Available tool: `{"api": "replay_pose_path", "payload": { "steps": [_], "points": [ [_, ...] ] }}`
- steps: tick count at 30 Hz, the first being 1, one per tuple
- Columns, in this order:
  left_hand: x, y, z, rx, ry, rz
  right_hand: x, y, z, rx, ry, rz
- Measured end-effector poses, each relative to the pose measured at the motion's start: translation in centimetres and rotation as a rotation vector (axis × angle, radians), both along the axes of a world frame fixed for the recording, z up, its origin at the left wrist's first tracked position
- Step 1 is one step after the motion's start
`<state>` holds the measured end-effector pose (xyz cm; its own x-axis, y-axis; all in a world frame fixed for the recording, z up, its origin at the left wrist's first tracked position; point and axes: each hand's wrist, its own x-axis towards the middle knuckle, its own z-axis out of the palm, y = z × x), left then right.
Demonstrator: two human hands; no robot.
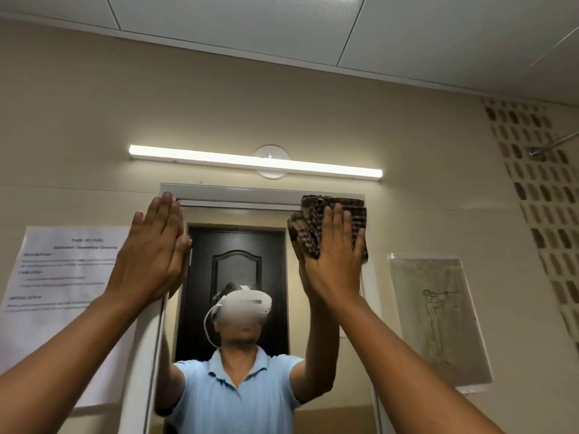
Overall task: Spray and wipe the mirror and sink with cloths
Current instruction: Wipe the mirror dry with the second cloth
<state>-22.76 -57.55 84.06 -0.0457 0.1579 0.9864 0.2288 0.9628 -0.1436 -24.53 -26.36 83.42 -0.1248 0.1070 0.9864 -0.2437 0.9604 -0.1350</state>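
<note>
views: one, head-worn, wide-angle | facing: tilted upward and forward at the mirror [238, 277], with wall and ceiling [282, 23] taken in above | range: close, both raised forearms seen from behind, entering from the lower corners | overlap: none, a single view is given

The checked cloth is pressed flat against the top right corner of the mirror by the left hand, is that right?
Not quite. The head view shows the right hand, fingers straight, pressing the checked cloth against the top right corner of the mirror. The left hand is bare, flat at the mirror's left edge.
</note>
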Motion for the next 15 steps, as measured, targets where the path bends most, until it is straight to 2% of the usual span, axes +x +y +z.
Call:
{"api": "replay_pose_path", "payload": {
  "steps": [2,12,15],
  "points": [
    [0.0,-0.1,-0.1,-0.001,-0.003,-0.014,0.2,-2.2,-0.2,0.013,-0.012,0.0],
    [0.1,-2.1,-1.5,-0.037,-0.028,-0.053,1.0,-15.6,0.9,0.482,0.001,0.151],
    [0.0,-2.9,-2.3,-0.009,-0.024,-0.069,1.0,-17.4,0.9,0.52,0.026,0.151]
  ]
}}
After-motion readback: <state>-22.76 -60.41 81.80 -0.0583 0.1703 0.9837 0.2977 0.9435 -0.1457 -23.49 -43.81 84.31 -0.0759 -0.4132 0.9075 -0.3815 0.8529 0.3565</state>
